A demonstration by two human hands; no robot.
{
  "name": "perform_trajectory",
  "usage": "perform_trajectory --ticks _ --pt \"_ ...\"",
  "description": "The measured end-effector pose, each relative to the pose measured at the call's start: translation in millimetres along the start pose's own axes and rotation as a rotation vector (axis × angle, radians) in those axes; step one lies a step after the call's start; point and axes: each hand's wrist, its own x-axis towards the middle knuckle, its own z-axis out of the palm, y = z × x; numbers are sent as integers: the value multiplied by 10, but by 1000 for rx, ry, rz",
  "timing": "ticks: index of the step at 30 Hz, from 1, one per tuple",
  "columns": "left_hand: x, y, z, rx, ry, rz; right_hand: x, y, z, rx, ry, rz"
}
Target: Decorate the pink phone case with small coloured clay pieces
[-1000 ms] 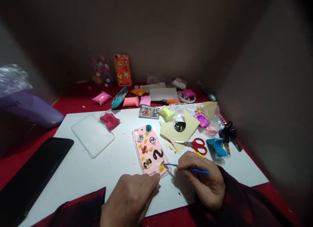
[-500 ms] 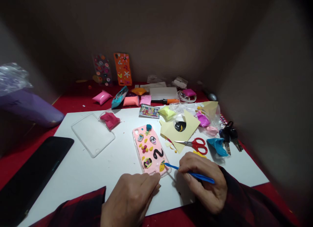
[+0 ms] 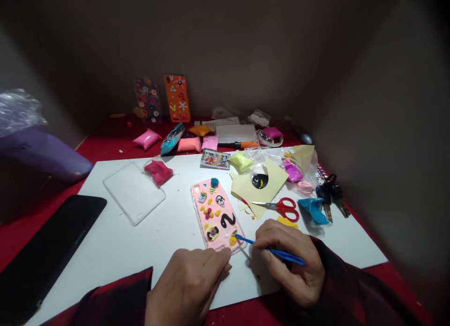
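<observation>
A pink phone case (image 3: 220, 206) decorated with small clay figures lies on the white board. My right hand (image 3: 290, 260) grips a blue clay modelling tool (image 3: 281, 254) like a pen, and its tip touches the yellow clay piece (image 3: 233, 240) at the case's lower right corner. At the case's bottom edge, my left hand (image 3: 191, 281) rests with fingers closed together and holds that edge; its fingertips are partly hidden. A black clay squiggle (image 3: 228, 219) sits just above the yellow piece.
Red-handled scissors (image 3: 286, 209), cut yellow paper (image 3: 241, 188), a blue clay packet (image 3: 314, 210) and keys (image 3: 326, 195) lie to the right. A clear case (image 3: 135, 195) and a black phone-like slab (image 3: 52, 255) are left. Clay packets (image 3: 189, 144) line the back.
My right hand and the blue tool have shifted very slightly left, with the tip still at the yellow piece. My left hand stays in place.
</observation>
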Motion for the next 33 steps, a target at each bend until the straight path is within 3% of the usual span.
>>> perform_trajectory --ticks 26,33 --pt "-15 12 -11 15 19 2 19 4 -42 -39 15 34" --pt "-8 12 3 21 13 6 -40 66 -29 -21 36 144"
